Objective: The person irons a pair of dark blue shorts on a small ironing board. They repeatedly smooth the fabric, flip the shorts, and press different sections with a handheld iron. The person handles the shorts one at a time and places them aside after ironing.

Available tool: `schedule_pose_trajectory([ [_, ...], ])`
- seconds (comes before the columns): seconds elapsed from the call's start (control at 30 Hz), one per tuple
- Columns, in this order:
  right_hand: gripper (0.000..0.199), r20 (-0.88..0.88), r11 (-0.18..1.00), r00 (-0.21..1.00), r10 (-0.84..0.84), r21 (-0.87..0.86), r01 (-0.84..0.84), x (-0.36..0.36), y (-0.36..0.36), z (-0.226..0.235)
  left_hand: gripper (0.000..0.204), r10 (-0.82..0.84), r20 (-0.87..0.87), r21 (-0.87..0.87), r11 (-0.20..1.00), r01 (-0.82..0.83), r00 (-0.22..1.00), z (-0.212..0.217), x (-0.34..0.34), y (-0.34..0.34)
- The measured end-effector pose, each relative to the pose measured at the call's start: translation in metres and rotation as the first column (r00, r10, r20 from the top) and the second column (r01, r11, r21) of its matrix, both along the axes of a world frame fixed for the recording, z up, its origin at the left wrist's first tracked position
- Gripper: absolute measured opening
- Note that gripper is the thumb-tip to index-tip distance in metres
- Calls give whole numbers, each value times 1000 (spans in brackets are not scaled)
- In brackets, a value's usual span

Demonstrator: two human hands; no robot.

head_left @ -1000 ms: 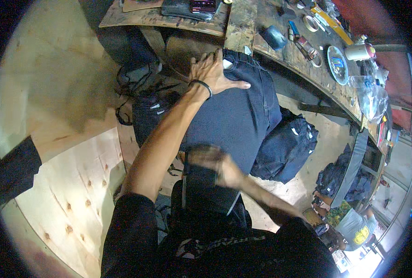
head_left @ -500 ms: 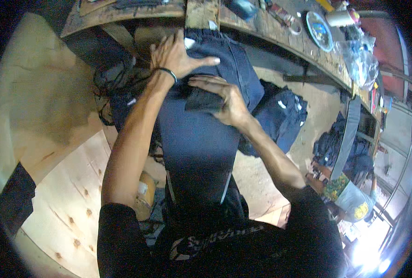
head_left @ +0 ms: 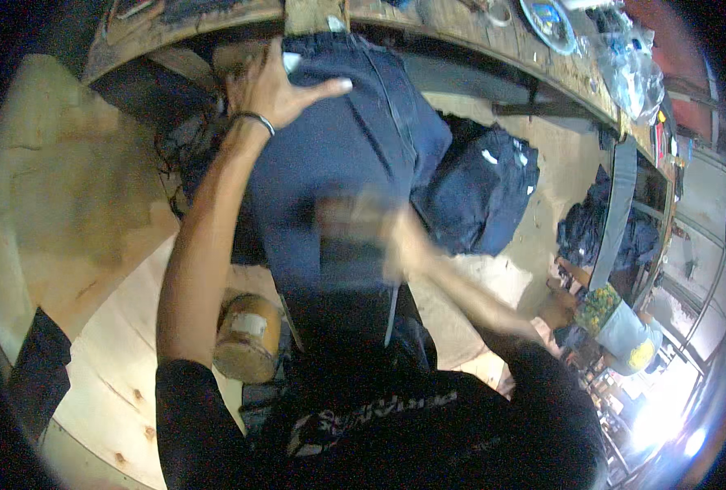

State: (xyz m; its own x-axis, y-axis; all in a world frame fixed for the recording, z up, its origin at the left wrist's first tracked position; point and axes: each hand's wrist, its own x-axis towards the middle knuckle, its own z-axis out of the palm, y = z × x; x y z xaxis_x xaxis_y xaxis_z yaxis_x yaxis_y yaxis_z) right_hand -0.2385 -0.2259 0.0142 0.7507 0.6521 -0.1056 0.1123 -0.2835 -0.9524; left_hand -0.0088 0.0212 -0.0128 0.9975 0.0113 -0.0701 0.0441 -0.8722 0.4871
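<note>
The right hand (head_left: pixel 363 224) had slid down the dark jeans (head_left: pixel 338 155), blurred, grip unreadable; the left hand (head_left: pixel 277 86) pressed flat, fingers spread. Heavy, floppy denim, probably best gripped at the waistband.

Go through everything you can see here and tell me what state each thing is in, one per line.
Dark jeans: spread flat, waistband at the bench edge.
Left hand: open, pressed flat on the jeans.
Right hand: on the jeans, motion-blurred, grip unclear.
Pile of dark garments: heaped on the floor.
Brown tape roll: on the wooden floor.
</note>
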Motion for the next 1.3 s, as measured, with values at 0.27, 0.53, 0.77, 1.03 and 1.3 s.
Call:
schedule_pose_trajectory([
  [0.27,77,-223,995,970,93,-6,-97,-29,-11,15,135,-19,180,79,997,4,983,8,-4,-3],
  [0.53,71,35,953,953,302,1,-302,-11,13,7,130,-225,340,155,971,182,913,4,-1,1],
  [0.77,63,177,924,911,372,-161,-346,98,83,41,131,-129,253,19,992,128,959,-7,-4,4],
  [1.03,62,-155,984,984,83,-143,-106,-10,57,59,124,-158,236,-58,983,176,959,2,2,6],
  [1.3,76,406,385,384,-829,-82,919,119,-18,-54,94,512,207,-556,763,-330,834,-17,-94,30],
])
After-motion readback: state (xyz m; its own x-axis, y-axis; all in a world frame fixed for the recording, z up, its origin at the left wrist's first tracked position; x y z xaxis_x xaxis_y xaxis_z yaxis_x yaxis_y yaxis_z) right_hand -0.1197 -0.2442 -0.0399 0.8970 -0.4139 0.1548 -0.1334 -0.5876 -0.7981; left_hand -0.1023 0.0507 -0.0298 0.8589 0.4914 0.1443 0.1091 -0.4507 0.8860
